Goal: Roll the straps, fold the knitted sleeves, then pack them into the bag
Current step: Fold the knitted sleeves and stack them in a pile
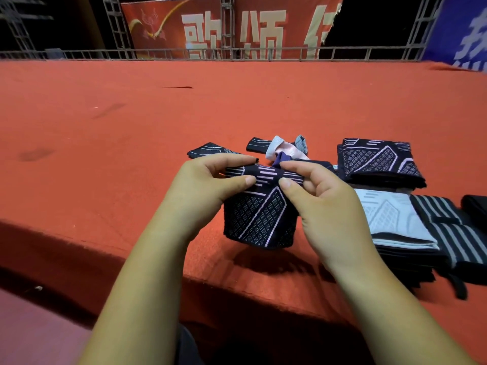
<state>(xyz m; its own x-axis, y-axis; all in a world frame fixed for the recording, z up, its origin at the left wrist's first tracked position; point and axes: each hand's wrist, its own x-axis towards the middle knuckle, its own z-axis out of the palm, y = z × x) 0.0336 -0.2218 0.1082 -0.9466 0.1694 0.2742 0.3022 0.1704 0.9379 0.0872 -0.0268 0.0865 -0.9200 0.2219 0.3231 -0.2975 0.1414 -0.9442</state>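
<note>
Red carpet [131, 154] is spread across the frame, and at centre a dark knitted sleeve [261, 217] is held by its top fold, pinched by the left hand [208, 185] and right hand [316, 196], so the fold may be lost if either pinch is slackened.

A dark navy knitted sleeve [259, 217], patterned with pink lines and diamond mesh, is hanging from its upper edge, which is being pinched by the left hand [210, 180] and the right hand [321, 204]. A second navy sleeve [379, 162] is lying folded flat further back on the right. Nearer, a white sleeve [392, 217] is resting on a dark folded stack [405, 262], with a black-and-grey striped strap [453, 233] lying flat just beside it.
</note>
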